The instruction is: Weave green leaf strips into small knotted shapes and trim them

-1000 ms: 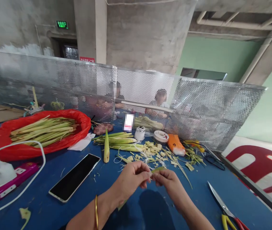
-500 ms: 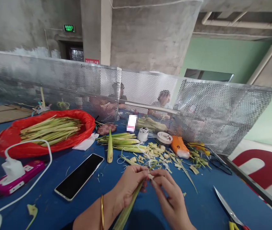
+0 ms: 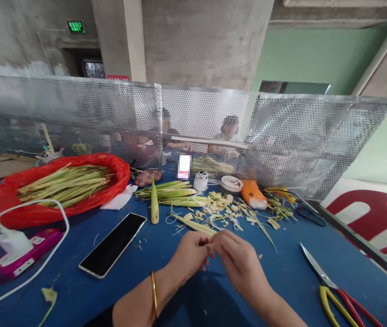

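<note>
Both hands meet low in the middle of the head view, above the blue table point(image 3: 210, 299). My left hand point(image 3: 190, 254), with a gold bangle point(image 3: 154, 290) at the wrist, is closed in a pinch. Against its fingertips, my right hand point(image 3: 237, 256) is closed too, its fingers bent down. The long green leaf seen between them earlier is now mostly hidden by the hands and left forearm. Just beyond the fingers a pale green leaf strip point(image 3: 195, 224) runs to the upper left; whether it is held or lies on the table I cannot tell.
Scissors point(image 3: 333, 288) lie at right, a phone point(image 3: 113, 245) at left. Behind are cut scraps point(image 3: 225, 206), green stalks point(image 3: 169, 195), a tape roll point(image 3: 231, 184) and a red bag point(image 3: 74, 211) of stalks. Two people sit beyond a perforated metal screen point(image 3: 203, 106).
The long leaf that hung toward me from my left hand has gone out of sight. My hands have drawn together, the right turning over toward the left. The view has tilted down slightly.
</note>
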The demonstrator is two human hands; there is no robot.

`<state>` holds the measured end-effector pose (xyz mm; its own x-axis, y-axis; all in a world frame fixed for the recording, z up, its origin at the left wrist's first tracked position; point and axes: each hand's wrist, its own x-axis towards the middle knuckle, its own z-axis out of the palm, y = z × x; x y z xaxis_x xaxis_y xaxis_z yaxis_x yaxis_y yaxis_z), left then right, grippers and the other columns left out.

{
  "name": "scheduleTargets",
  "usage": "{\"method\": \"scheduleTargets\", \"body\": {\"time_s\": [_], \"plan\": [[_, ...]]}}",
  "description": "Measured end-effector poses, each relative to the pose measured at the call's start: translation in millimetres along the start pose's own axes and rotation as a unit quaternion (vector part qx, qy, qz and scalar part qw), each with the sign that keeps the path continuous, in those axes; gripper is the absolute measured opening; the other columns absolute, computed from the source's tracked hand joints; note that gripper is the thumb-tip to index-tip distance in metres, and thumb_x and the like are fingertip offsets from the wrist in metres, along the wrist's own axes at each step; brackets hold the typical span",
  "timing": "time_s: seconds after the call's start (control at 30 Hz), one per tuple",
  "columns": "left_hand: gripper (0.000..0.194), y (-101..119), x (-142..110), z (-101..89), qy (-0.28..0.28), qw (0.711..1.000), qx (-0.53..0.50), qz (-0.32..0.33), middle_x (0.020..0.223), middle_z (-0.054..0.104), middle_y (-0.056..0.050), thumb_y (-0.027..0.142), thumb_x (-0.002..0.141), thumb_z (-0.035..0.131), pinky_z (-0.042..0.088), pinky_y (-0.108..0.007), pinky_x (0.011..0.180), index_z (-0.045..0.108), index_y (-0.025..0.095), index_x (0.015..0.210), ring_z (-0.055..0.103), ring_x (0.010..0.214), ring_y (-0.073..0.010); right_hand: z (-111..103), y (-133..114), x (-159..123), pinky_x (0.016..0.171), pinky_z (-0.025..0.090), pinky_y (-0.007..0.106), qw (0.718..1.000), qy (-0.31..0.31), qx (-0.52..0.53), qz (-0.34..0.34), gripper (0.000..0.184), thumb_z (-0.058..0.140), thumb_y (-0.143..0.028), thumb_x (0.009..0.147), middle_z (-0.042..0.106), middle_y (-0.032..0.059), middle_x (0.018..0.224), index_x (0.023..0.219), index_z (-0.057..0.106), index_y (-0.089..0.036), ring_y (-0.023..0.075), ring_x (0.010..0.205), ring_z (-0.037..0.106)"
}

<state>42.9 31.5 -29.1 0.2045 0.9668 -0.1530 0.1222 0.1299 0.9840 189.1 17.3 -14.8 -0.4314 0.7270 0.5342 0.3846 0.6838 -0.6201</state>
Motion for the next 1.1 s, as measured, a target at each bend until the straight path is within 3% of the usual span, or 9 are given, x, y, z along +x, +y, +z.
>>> {"method": "scheduleTargets", "body": {"time_s": [0.13, 0.23, 0.4, 0.57, 0.67, 0.73, 0.87, 1.0, 1.1], "plan": [[0.015, 12, -11, -2.8, -0.105, 0.994, 0.041, -0.012, 0.057, 0.060, 0.002, 0.025, 0.065, 0.057, 0.039, -0.022, 0.046, 0.067, 0.014, 0.067, 0.047, 0.044, -0.0084, -18, 12, 8, 0.067, 0.042, 0.027, 0.996, 0.027, 0.004, 0.090, 0.026, 0.048, -0.029, 0.093, 0.063, 0.0031, 0.076, 0.071, 0.060, -0.021, 0.0169, 0.073, 0.056], [0.019, 18, -16, -4.1, -0.163, 0.986, 0.023, -0.019, 0.060, 0.062, 0.000, 0.030, 0.068, 0.064, 0.039, -0.022, 0.048, 0.069, 0.012, 0.073, 0.048, 0.046, -0.0078, -27, 24, 12, 0.065, 0.042, 0.027, 0.977, -0.017, 0.095, 0.190, 0.024, 0.057, -0.033, 0.084, 0.064, 0.0015, 0.067, 0.066, 0.063, -0.019, 0.0165, 0.068, 0.057], [0.025, 23, -16, -4.5, -0.110, 0.986, -0.121, -0.019, 0.061, 0.060, 0.001, 0.035, 0.068, 0.073, 0.040, -0.021, 0.048, 0.065, 0.013, 0.075, 0.048, 0.046, -0.0069, -24, 40, 14, 0.061, 0.042, 0.028, 0.926, -0.047, 0.247, 0.281, 0.029, 0.065, -0.043, 0.072, 0.063, 0.0013, 0.059, 0.059, 0.063, -0.017, 0.0144, 0.057, 0.054], [0.026, 22, -9, -8.0, 0.013, 0.966, -0.254, -0.056, 0.061, 0.057, 0.003, 0.028, 0.067, 0.076, 0.043, -0.021, 0.047, 0.063, 0.015, 0.085, 0.048, 0.047, -0.0075, -7, 34, 9, 0.059, 0.040, 0.027, 0.953, -0.051, 0.165, 0.248, 0.026, 0.056, -0.035, 0.079, 0.059, 0.0003, 0.059, 0.058, 0.057, -0.019, 0.0151, 0.058, 0.053], [0.020, 19, -6, -10.0, 0.032, 0.951, -0.295, -0.083, 0.061, 0.055, 0.003, 0.023, 0.069, 0.074, 0.042, -0.020, 0.048, 0.065, 0.013, 0.084, 0.048, 0.049, -0.0068, 1, 19, 2, 0.057, 0.038, 0.026, 0.988, -0.030, 0.000, 0.149, 0.025, 0.050, -0.028, 0.086, 0.056, 0.0003, 0.063, 0.062, 0.054, -0.021, 0.0153, 0.060, 0.050], [0.016, 17, -4, -9.9, 0.030, 0.946, -0.308, -0.095, 0.062, 0.054, 0.003, 0.023, 0.071, 0.072, 0.043, -0.020, 0.051, 0.066, 0.012, 0.080, 0.048, 0.051, -0.0067, 4, 9, -2, 0.063, 0.042, 0.027, 0.996, -0.003, -0.043, 0.072, 0.021, 0.048, -0.024, 0.089, 0.060, 0.0036, 0.078, 0.069, 0.056, -0.021, 0.0166, 0.069, 0.055], [0.015, 14, -6, -5.5, 0.008, 0.948, -0.298, -0.110, 0.064, 0.056, 0.002, 0.026, 0.071, 0.071, 0.042, -0.021, 0.055, 0.065, 0.014, 0.080, 0.050, 0.056, -0.0082, 10, 1, -3, 0.080, 0.046, 0.030, 0.998, 0.046, 0.041, 0.020, 0.019, 0.048, -0.023, 0.092, 0.061, 0.0090, 0.101, 0.074, 0.056, -0.021, 0.0196, 0.091, 0.059], [0.017, 10, -6, 1.0, -0.020, 0.962, -0.253, -0.098, 0.062, 0.057, 0.001, 0.029, 0.070, 0.071, 0.037, -0.021, 0.054, 0.063, 0.015, 0.073, 0.050, 0.059, -0.0103, 16, 6, -3, 0.064, 0.046, 0.026, 0.973, 0.071, 0.188, 0.115, 0.025, 0.045, -0.031, 0.095, 0.059, 0.0025, 0.074, 0.074, 0.054, -0.021, 0.0160, 0.069, 0.055], [0.019, 4, -4, 5.5, 0.009, 0.968, -0.239, -0.081, 0.055, 0.054, 0.002, 0.029, 0.066, 0.071, 0.034, -0.021, 0.052, 0.059, 0.015, 0.064, 0.047, 0.053, -0.0095, 19, 10, -5, 0.062, 0.043, 0.026, 0.970, 0.044, 0.199, 0.128, 0.028, 0.044, -0.035, 0.095, 0.055, 0.0001, 0.069, 0.072, 0.053, -0.021, 0.0147, 0.066, 0.051]]}}
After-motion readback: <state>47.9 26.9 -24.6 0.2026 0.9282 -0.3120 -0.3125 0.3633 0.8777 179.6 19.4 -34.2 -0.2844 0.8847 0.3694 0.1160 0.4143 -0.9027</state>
